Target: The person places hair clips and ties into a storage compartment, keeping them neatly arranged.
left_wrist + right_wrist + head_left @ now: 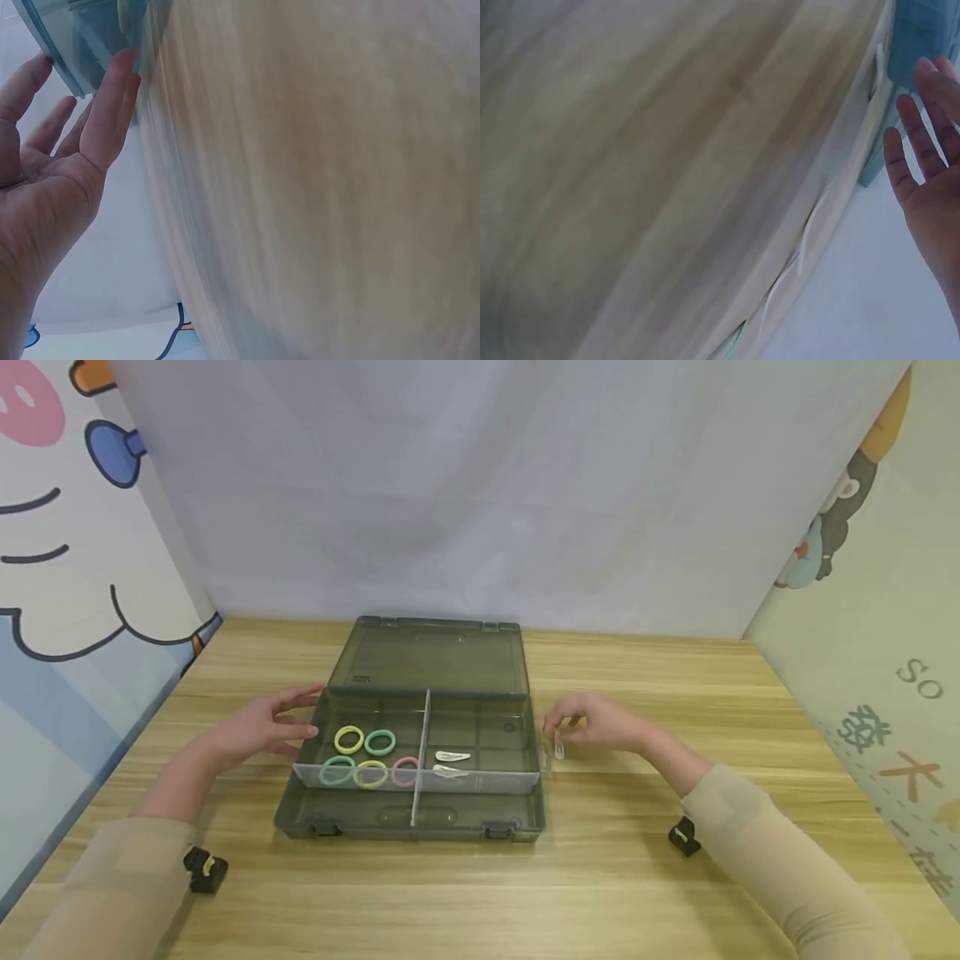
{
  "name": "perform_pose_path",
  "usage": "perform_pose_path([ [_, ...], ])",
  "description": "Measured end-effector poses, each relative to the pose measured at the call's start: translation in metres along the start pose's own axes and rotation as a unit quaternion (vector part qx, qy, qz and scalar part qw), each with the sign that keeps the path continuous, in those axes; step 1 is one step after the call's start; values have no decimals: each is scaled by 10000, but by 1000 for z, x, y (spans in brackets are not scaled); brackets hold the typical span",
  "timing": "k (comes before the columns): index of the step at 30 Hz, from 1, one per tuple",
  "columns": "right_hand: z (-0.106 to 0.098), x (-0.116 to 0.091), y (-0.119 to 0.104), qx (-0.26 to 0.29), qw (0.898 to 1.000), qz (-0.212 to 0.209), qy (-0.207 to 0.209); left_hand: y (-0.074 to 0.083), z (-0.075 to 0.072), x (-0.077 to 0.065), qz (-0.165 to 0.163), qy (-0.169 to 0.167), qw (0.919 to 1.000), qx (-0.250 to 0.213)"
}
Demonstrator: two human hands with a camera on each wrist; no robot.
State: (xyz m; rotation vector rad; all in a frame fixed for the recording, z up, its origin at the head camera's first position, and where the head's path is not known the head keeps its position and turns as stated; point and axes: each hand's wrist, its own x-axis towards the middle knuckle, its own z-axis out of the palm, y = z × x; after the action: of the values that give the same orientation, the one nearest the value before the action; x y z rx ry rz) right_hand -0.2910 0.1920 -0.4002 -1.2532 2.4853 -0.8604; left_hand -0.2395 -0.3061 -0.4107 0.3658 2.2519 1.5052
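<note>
A dark translucent storage box (477, 827) lies with its lid (435, 652) raised behind it. Several yellow, green and pink hair ties (348, 740) sit in its left compartment. White snap hair clips (452, 757) lie in the right compartment. My left hand (262, 731) rests against the box's left side, fingers fairly straight at the wall, also seen in the left wrist view. Just beyond the right side hovers my right hand (596, 722), with loosely bent fingers. Below its fingertips is another white hair clip (558, 745). The right wrist view shows nothing between the right fingers.
The box stands on a wood-grain table (637, 877) with a pale cloth (487, 502) behind it. In the right wrist view, thin white pieces (810, 229) and a green one (736, 341) lie along the table. Printed panels flank both sides.
</note>
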Motion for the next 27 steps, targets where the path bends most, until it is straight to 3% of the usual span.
perform_pose_path([
  [9, 4, -5, 15, -88, 9986, -94, -504, 1, 0, 0, -43, -52, 10000, 44],
  [15, 6, -3, 21, -414, 9974, -194, -558, 2, 1, -1, -45, -60, 10000, -5],
  [27, 4, -4, 23, -350, 9974, -408, -479, 0, 0, 0, -78, -55, 9999, -70],
])
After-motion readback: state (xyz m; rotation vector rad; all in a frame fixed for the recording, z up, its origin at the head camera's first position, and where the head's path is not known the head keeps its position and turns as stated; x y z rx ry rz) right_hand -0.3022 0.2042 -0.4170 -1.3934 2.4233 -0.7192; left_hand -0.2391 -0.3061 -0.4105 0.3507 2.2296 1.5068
